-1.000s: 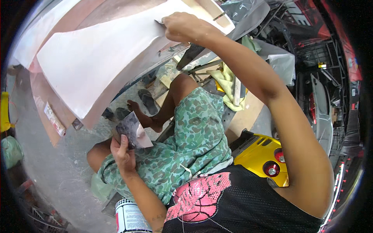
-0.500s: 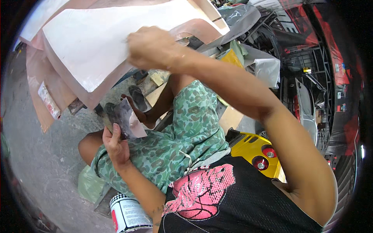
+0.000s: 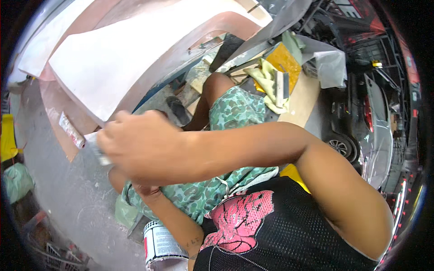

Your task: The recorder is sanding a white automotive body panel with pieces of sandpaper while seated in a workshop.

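1. One large curved panel (image 3: 113, 63) fills the upper left, ahead of the person. Judged by colour, its broad face appears largely covered in white; the pinkish border (image 3: 221, 25) along the near edge lacks that white. Whether the border counts as unfinished, and whether the white face is smooth, cannot be determined.
2. White can (image 3: 165, 246): located beside the left forearm, clear of both hands.
3. Right hand (image 3: 140, 144): positioned over the lap, near the panel's lower corner, in front of the left hand. Fingers are curled and blurred; a grasped tool cannot be confirmed.
4. Left hand (image 3: 145, 189): mostly concealed behind the right; its grip cannot be determined.
5. White tube (image 3: 71, 130): lies on a pinkish-brown sheet, unheld.
6. Grey-white flat piece (image 3: 96, 147): only a small portion shows, at the right hand's fingers; which hand supports it is unclear.
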`<control>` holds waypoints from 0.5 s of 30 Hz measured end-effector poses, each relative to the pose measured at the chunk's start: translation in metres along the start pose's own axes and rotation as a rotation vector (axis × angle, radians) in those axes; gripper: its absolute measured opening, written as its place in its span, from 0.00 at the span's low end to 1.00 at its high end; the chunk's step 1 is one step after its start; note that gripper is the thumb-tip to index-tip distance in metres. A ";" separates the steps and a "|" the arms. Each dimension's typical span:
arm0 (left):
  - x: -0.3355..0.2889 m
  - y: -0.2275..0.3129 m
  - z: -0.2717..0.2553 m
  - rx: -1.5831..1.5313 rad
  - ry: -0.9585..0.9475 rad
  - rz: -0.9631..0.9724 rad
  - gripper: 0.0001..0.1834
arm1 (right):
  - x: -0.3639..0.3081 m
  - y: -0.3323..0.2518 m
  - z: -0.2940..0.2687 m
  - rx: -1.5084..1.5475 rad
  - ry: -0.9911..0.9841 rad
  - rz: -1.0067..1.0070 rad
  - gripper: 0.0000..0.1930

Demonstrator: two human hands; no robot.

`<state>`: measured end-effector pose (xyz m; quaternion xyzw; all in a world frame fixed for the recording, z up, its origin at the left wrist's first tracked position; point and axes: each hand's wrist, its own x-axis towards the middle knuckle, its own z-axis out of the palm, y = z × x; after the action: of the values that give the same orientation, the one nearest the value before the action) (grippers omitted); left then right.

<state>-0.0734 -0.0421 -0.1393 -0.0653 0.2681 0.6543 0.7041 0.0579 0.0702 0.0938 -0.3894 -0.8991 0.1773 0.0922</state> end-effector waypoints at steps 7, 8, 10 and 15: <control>-0.020 -0.011 0.080 0.381 -0.021 -0.016 0.23 | -0.099 0.080 0.021 0.213 0.315 -0.494 0.25; -0.017 -0.015 0.103 0.369 -0.130 -0.059 0.22 | -0.106 0.088 0.024 0.199 0.302 -0.539 0.25; -0.016 -0.025 0.113 0.367 -0.096 -0.053 0.23 | -0.115 0.103 0.035 0.192 0.254 -0.598 0.26; -0.011 -0.043 0.158 0.478 -0.039 0.106 0.21 | -0.125 0.151 0.060 0.269 0.419 -0.562 0.26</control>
<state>0.0140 0.0122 -0.0109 0.1301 0.4048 0.6095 0.6691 0.2252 0.0595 -0.0236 -0.1395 -0.9012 0.1782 0.3696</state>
